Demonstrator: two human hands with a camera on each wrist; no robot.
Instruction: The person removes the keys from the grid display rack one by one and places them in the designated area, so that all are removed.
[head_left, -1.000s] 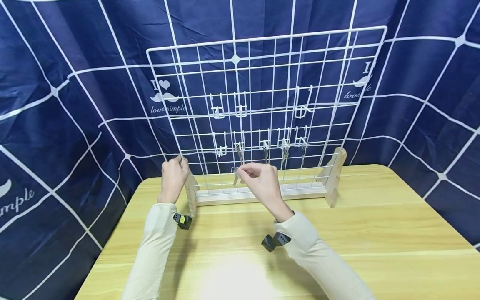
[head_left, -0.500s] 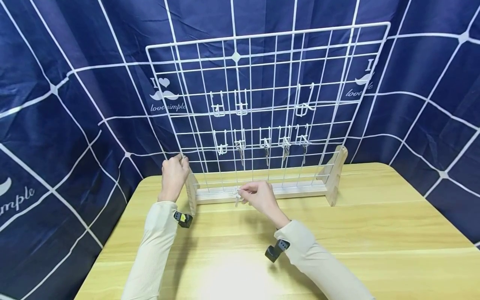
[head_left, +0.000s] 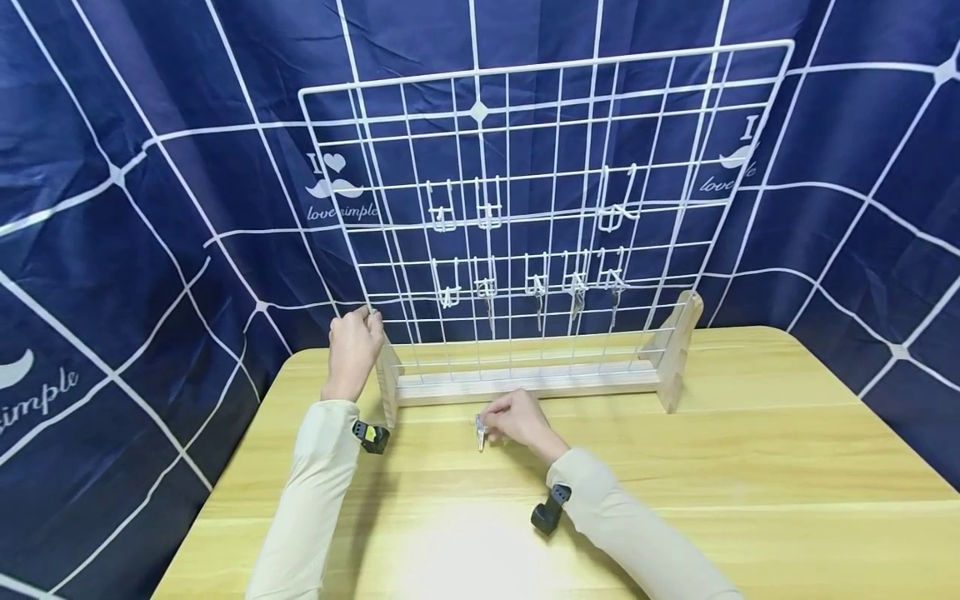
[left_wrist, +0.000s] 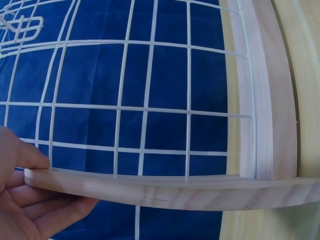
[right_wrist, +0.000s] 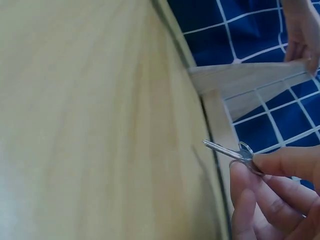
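My right hand (head_left: 517, 419) pinches a silver key (right_wrist: 227, 151) on a small ring between thumb and fingers. The key hangs over the table, just in front of the rack's wooden base bar (head_left: 525, 384). My left hand (head_left: 354, 346) grips the upper end of the left wooden side support (left_wrist: 150, 192), thumb on one face and fingers under the other. White wire grid (head_left: 555, 171) stands upright between the supports. From several hooks in its lower row hang keys (head_left: 539, 312); the leftmost lower hook (head_left: 449, 296) shows no key.
Three more white hooks (head_left: 489, 217) sit higher on the grid. The right wooden support (head_left: 678, 354) stands at the rack's other end. A light wooden table (head_left: 772, 450) lies beneath, and a dark blue curtain (head_left: 150, 67) with white lines surrounds it.
My right hand has moved down and toward me with the key, from in front of the grid to over the table before the base bar. My left hand stays on the support.
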